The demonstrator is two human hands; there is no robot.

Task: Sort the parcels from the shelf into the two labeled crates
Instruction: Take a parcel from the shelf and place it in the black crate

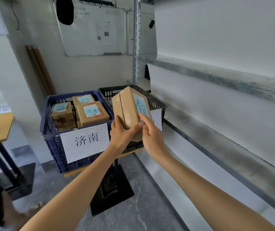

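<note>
Left hand point(121, 133) and right hand point(151, 137) both grip the lower end of one tilted brown parcel point(126, 109), held up in front of the black crate point(156, 102). Whiteboard point(93, 29) on rear wall; grey floor point(141, 205); metal shelf point(200, 124) at right. Blue crate point(51, 130) holds several labelled parcels point(91, 112); the black crate's contents are hidden.

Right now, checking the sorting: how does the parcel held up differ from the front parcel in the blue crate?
The held parcel is tilted on end in the air; the front parcel lies flat in the blue crate. The held parcel's sticker shows other characters than the front parcel's 济南. Both are brown cardboard with blue handwritten stickers.
</note>
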